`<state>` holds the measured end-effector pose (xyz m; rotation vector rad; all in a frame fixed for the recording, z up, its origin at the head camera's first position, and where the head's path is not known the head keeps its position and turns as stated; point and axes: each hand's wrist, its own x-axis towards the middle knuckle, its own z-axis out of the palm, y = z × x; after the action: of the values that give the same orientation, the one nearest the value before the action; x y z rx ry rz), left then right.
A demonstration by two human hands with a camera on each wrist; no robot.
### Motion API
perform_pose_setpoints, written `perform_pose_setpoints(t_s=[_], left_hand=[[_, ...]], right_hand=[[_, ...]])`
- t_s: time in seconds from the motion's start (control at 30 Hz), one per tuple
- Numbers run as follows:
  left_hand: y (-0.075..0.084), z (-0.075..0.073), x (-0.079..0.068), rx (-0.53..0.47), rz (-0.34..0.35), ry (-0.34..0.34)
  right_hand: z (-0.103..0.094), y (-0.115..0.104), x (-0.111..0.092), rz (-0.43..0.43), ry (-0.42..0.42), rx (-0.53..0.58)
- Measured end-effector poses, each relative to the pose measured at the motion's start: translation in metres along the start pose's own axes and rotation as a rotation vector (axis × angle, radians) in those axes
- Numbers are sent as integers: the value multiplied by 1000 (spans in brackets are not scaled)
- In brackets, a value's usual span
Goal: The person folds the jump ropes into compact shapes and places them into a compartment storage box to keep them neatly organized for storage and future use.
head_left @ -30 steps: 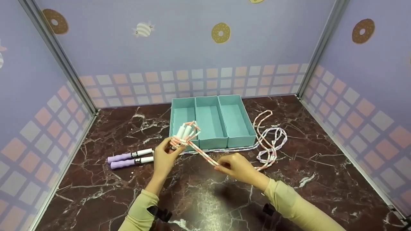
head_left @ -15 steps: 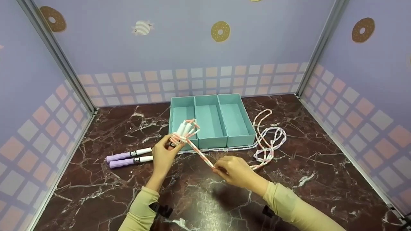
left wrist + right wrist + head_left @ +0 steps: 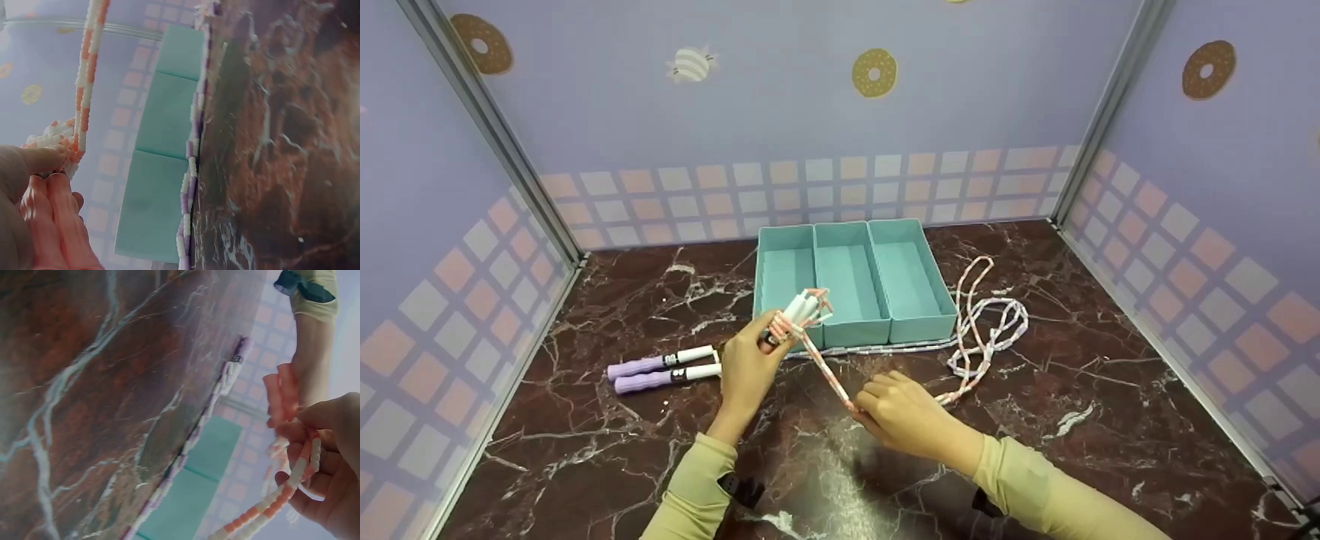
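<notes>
The left hand [image 3: 750,371] holds handles [image 3: 70,219]; the right hand [image 3: 911,416] pinches the rope [image 3: 296,477]. A three-part box [image 3: 857,332] sits at twelve o'clock.

Glossy, stone-like across the table [image 3: 622,457]; matt on the box [image 3: 858,333]; plastic-looking along the rope [image 3: 86,95] and handles [image 3: 68,219]; cloth at the sleeves [image 3: 1050,487].

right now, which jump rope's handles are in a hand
The orange and white rope: the left hand grips its handles; the purple handles lie on the table.
</notes>
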<state>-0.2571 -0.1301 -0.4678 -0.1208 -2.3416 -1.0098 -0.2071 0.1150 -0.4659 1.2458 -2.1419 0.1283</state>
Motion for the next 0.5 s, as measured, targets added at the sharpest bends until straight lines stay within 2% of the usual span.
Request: perform_pose_setpoints(t_s=[0.13,0.33,0.4,0.5], left_hand=[[1,4,-6,139,129,-8],[-2,14,-16,380,407,-28],[-2,17,-19,428,479,-30],[0,22,-24,471,550,-35]], right_hand=[[-7,-2,3,-50,-21,-46],[-18,-4,10,-128,-39,-110],[-21,-4,13,-153,-47,-130],[-27,-2,16,-192,-64,-146]])
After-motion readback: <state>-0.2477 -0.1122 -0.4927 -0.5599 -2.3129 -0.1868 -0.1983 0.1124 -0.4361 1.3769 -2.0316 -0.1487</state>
